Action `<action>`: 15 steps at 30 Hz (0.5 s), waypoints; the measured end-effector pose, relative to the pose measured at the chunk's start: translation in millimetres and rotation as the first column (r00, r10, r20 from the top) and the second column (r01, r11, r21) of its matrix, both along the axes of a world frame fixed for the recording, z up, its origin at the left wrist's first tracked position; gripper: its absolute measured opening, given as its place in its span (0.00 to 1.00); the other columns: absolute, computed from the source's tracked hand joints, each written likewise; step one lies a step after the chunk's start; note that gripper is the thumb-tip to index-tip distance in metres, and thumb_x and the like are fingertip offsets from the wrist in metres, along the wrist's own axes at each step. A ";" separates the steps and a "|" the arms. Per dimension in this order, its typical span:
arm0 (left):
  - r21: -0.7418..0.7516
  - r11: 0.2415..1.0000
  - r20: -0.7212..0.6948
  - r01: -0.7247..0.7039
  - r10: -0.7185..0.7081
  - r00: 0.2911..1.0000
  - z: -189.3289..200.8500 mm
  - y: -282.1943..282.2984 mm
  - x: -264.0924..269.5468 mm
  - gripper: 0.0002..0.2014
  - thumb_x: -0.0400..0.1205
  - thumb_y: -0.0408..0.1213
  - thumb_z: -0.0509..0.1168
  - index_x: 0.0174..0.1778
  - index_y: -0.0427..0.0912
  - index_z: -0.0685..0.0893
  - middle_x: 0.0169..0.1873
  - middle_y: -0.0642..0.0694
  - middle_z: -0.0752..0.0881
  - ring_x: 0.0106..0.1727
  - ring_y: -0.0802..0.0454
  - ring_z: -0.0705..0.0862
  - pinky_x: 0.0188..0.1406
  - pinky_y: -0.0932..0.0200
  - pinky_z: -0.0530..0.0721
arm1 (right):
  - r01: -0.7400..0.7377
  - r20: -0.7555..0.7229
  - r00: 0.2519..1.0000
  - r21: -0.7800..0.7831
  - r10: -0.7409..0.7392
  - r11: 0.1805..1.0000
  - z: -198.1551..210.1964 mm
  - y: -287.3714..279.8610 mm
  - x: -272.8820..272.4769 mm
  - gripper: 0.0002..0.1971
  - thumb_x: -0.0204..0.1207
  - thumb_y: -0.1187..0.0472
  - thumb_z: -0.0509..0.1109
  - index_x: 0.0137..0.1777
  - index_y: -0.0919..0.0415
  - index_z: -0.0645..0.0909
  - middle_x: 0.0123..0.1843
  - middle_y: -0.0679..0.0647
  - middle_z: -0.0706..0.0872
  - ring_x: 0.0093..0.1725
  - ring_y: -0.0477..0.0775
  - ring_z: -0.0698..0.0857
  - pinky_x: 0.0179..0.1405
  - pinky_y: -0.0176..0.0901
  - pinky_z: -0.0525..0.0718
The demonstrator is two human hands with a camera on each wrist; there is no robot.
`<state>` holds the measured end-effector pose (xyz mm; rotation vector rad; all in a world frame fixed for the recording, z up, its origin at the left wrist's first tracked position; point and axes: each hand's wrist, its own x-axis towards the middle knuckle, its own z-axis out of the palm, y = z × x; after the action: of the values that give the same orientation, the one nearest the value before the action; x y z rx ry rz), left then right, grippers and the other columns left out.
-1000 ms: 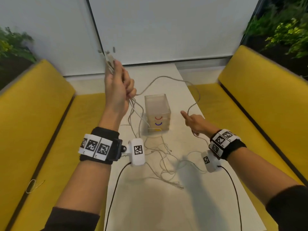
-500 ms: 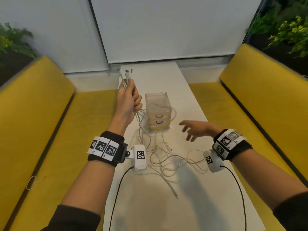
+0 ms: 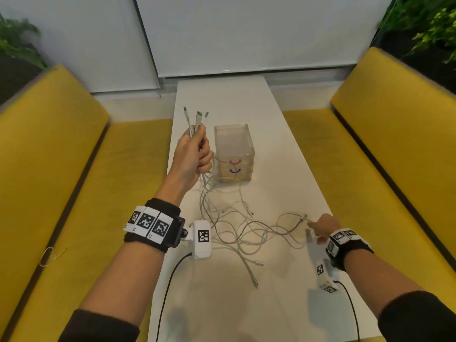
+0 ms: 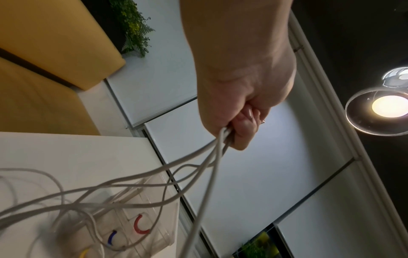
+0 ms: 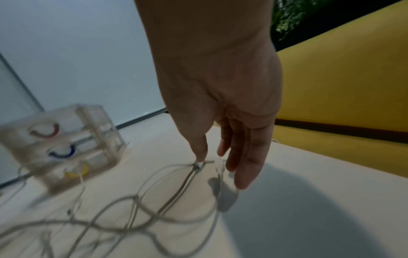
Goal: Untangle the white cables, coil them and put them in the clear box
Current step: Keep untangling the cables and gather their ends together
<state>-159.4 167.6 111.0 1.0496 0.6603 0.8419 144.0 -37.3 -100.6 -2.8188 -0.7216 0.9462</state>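
Head view: left hand (image 3: 191,156) grips white cables (image 3: 237,230) beside clear box (image 3: 234,149); right hand (image 3: 323,227), fingers relaxed, touches a plug (image 3: 303,217) on the desk (image 3: 222,304).

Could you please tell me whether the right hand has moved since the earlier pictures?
Yes. The right hand has dropped and drawn back toward the person, away from the clear box, to a cable end on the table.

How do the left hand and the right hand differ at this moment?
The left hand is raised beside the clear box and grips several white cables; the right hand is low at the table, fingers straight, fingertips at one cable end. Both wear wrist cameras.
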 end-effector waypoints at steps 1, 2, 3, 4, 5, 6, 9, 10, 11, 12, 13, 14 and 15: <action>0.003 1.000 -0.002 0.005 -0.005 1.000 -0.7 -0.2 2.2 0.15 0.92 0.42 0.55 0.40 0.44 0.69 0.20 0.50 0.63 0.16 0.58 0.58 0.11 0.69 0.58 | 0.000 0.017 1.000 0.002 0.000 1.000 -5.6 1.9 -0.4 0.20 0.76 0.47 0.71 0.46 0.68 0.84 0.44 0.63 0.93 0.40 0.61 0.92 0.46 0.50 0.91; 0.009 1.000 -0.006 0.010 -0.010 1.000 -1.1 -0.8 4.1 0.15 0.92 0.43 0.55 0.39 0.44 0.69 0.20 0.50 0.63 0.16 0.58 0.58 0.12 0.69 0.58 | -0.017 0.017 1.000 -0.005 0.018 1.000 -13.4 4.0 -1.2 0.21 0.73 0.46 0.74 0.47 0.68 0.85 0.44 0.62 0.92 0.43 0.61 0.92 0.46 0.51 0.92; 0.018 1.000 -0.011 0.015 -0.014 1.000 -1.4 -1.4 5.8 0.15 0.92 0.43 0.55 0.39 0.44 0.69 0.20 0.49 0.63 0.16 0.57 0.58 0.12 0.69 0.59 | -0.057 0.029 0.998 -0.031 0.058 0.998 -19.3 5.1 -3.1 0.20 0.71 0.47 0.76 0.47 0.67 0.86 0.44 0.61 0.93 0.44 0.60 0.92 0.46 0.50 0.92; 0.031 0.999 -0.018 0.019 -0.019 1.000 -1.6 -2.0 7.1 0.16 0.92 0.43 0.56 0.38 0.44 0.68 0.20 0.49 0.63 0.16 0.57 0.58 0.12 0.69 0.58 | -0.085 0.035 0.996 -0.058 0.087 0.995 -19.8 5.4 -9.3 0.17 0.71 0.51 0.76 0.47 0.67 0.88 0.43 0.60 0.93 0.45 0.60 0.92 0.45 0.49 0.92; 0.044 0.999 -0.026 0.024 -0.023 0.999 -1.7 -2.5 8.1 0.17 0.92 0.43 0.56 0.38 0.44 0.67 0.21 0.48 0.62 0.16 0.57 0.58 0.13 0.68 0.58 | -0.103 0.042 0.993 -0.078 0.107 0.992 -19.3 6.3 -15.0 0.14 0.71 0.55 0.76 0.47 0.67 0.88 0.43 0.60 0.93 0.46 0.59 0.92 0.45 0.46 0.92; 0.053 0.998 -0.032 0.029 -0.027 0.999 -1.9 -2.7 8.3 0.17 0.92 0.43 0.56 0.37 0.44 0.67 0.22 0.48 0.62 0.17 0.56 0.58 0.13 0.68 0.58 | -0.104 0.054 0.992 -0.096 0.110 0.990 -16.8 6.5 -19.9 0.11 0.72 0.58 0.75 0.48 0.67 0.88 0.45 0.59 0.93 0.48 0.59 0.92 0.45 0.44 0.91; 0.062 0.997 -0.045 0.040 -0.037 0.998 -3.5 -2.0 5.6 0.18 0.92 0.44 0.56 0.36 0.44 0.66 0.22 0.48 0.62 0.18 0.56 0.58 0.14 0.67 0.58 | -0.090 0.061 0.994 -0.078 0.095 0.993 -14.0 7.8 -19.6 0.13 0.73 0.55 0.74 0.46 0.67 0.88 0.45 0.60 0.92 0.47 0.60 0.91 0.41 0.44 0.88; 0.070 0.997 -0.051 0.035 -0.032 0.998 -3.2 -1.6 3.8 0.18 0.92 0.44 0.56 0.37 0.44 0.66 0.22 0.48 0.62 0.18 0.56 0.58 0.14 0.67 0.57 | -0.071 0.051 0.996 -0.044 0.074 0.996 -13.6 8.4 -15.4 0.17 0.74 0.50 0.73 0.44 0.68 0.88 0.42 0.62 0.92 0.43 0.61 0.91 0.37 0.44 0.86; 0.084 0.996 -0.056 0.019 -0.014 0.998 -2.1 -1.0 0.8 0.18 0.92 0.45 0.56 0.37 0.44 0.66 0.22 0.49 0.63 0.18 0.56 0.58 0.14 0.66 0.57 | -0.056 0.064 0.996 0.011 0.056 0.998 -12.0 9.5 -10.3 0.22 0.75 0.47 0.71 0.42 0.70 0.87 0.39 0.63 0.91 0.38 0.61 0.89 0.32 0.43 0.83; 0.099 0.995 -0.051 -0.011 0.016 0.999 0.9 -0.2 -2.8 0.17 0.92 0.45 0.56 0.37 0.45 0.67 0.21 0.50 0.63 0.18 0.56 0.58 0.14 0.65 0.57 | -0.043 0.077 0.996 0.068 0.038 0.997 -7.6 11.3 -3.7 0.25 0.76 0.45 0.69 0.39 0.71 0.86 0.37 0.64 0.89 0.35 0.62 0.86 0.29 0.42 0.78; 0.115 0.992 -0.039 -0.056 0.061 0.997 5.7 1.0 -7.1 0.17 0.92 0.45 0.56 0.37 0.45 0.67 0.21 0.51 0.64 0.18 0.56 0.58 0.14 0.65 0.56 | -0.040 0.103 0.994 0.116 0.028 0.992 -1.8 13.4 4.7 0.25 0.78 0.45 0.67 0.38 0.72 0.84 0.36 0.64 0.87 0.35 0.62 0.84 0.27 0.43 0.74; 0.129 0.985 -0.020 -0.111 0.115 0.993 12.2 2.6 -12.5 0.17 0.92 0.46 0.56 0.38 0.46 0.68 0.21 0.51 0.65 0.18 0.57 0.58 0.15 0.63 0.55 | -0.035 0.130 0.991 0.157 0.015 0.987 9.4 15.0 11.3 0.24 0.79 0.47 0.66 0.37 0.71 0.81 0.36 0.64 0.84 0.36 0.62 0.83 0.28 0.43 0.72; 0.140 0.976 0.004 -0.166 0.167 0.986 20.6 4.1 -18.4 0.16 0.92 0.46 0.55 0.39 0.46 0.69 0.22 0.51 0.65 0.19 0.57 0.58 0.16 0.61 0.54 | -0.026 0.147 0.989 0.197 -0.004 0.980 21.5 16.2 18.7 0.21 0.80 0.49 0.66 0.39 0.70 0.78 0.38 0.64 0.82 0.37 0.62 0.81 0.29 0.44 0.72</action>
<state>-177.7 171.7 131.6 1.1349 0.7109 1.0425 162.7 -21.1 -79.1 -2.7296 -0.7999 0.6329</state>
